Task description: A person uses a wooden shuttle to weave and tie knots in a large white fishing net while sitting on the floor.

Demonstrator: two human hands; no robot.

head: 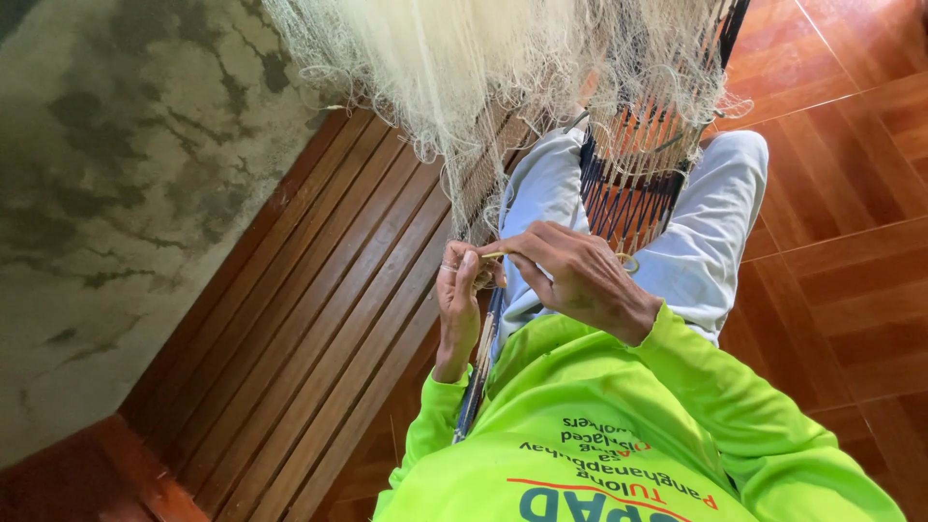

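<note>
Our right hand (580, 275) has its fingers (517, 246) pressed together, pinching a thin pale-yellow netting needle (491, 255), while our left hand (457, 300) curls its fingers (464, 271) closed on the strands of the pale fishing net (503, 68) just beside it; both hands meet above our lap. The net hangs down from the top of the view, draped over a dark slatted chair (628, 193) between our knees in light trousers (710, 232). To our left lie brown wooden floor slats (319, 319) against a stained grey wall (116, 193); to our right, reddish floor tiles (851, 251) lie open.
</note>
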